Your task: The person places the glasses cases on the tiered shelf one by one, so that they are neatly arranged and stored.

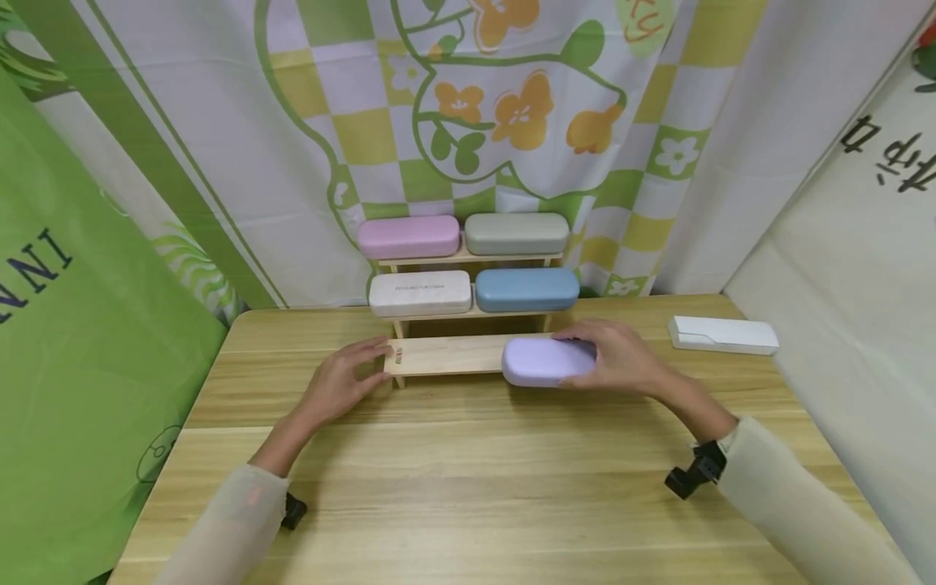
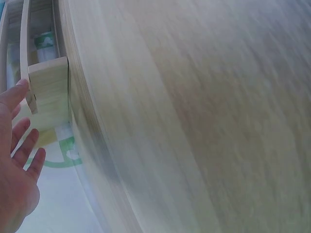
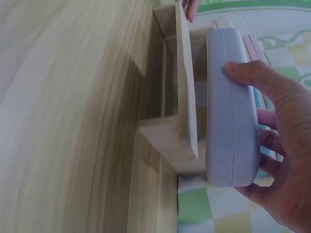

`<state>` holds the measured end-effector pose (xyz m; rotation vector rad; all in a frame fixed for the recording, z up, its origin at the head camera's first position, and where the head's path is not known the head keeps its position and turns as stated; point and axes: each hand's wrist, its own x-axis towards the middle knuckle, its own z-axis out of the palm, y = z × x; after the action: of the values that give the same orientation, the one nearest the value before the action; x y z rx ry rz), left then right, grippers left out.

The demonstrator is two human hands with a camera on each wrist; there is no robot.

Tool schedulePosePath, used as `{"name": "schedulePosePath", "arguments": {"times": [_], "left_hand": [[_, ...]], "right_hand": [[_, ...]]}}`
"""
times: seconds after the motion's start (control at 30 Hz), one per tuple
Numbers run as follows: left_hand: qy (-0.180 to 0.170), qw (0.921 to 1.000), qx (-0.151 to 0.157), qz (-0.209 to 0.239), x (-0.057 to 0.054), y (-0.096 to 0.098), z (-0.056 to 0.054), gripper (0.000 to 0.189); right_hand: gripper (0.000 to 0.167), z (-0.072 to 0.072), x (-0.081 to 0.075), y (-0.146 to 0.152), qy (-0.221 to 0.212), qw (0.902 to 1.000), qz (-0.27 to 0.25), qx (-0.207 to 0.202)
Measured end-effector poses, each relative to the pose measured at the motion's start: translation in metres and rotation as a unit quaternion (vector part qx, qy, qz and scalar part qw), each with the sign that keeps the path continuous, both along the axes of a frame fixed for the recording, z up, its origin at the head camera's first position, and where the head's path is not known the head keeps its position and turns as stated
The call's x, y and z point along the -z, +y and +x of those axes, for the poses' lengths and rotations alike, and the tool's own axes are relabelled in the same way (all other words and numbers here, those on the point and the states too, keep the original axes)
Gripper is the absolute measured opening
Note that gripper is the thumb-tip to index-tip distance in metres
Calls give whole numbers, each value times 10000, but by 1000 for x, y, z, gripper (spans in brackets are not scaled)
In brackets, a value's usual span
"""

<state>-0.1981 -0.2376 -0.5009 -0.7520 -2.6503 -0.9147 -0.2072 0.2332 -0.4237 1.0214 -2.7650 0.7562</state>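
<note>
My right hand (image 1: 621, 357) grips a lavender glasses case (image 1: 544, 362) at its right end. In the right wrist view the thumb lies on one long side of the case (image 3: 232, 111), with the fingers behind it. A gap shows there between the case and the lowest board of the wooden stepped stand (image 1: 446, 356). At the left end of that board, my left hand (image 1: 342, 378) has its thumb touching the edge. Its other fingers spread loosely in the left wrist view. On the middle tier sit a white case (image 1: 420, 294) and a blue case (image 1: 526, 290).
A pink case (image 1: 409, 237) and a grey-green case (image 1: 517, 234) stand on the top tier. A slim white case (image 1: 724, 335) lies at the right of the wooden table (image 1: 468, 487). Behind the stand hangs a patterned curtain (image 1: 512, 106).
</note>
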Motion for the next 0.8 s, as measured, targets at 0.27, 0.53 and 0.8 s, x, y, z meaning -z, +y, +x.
{"name": "schedulePosePath", "arguments": {"times": [0.27,0.53,0.8], "left_hand": [[586,9982,-126,-36,3,-5,-1,69],[1143,9931,-161,-205,6,-6,-5,103],[1508,9873,-226,-447,7,-8,-6,113]], "right_hand": [[69,-4,-1,-32,177,9998,-30,-48],[69,-6,2,-60,229,9997,94,14],[70,-8,6,-88,103,9993,294,189]]}}
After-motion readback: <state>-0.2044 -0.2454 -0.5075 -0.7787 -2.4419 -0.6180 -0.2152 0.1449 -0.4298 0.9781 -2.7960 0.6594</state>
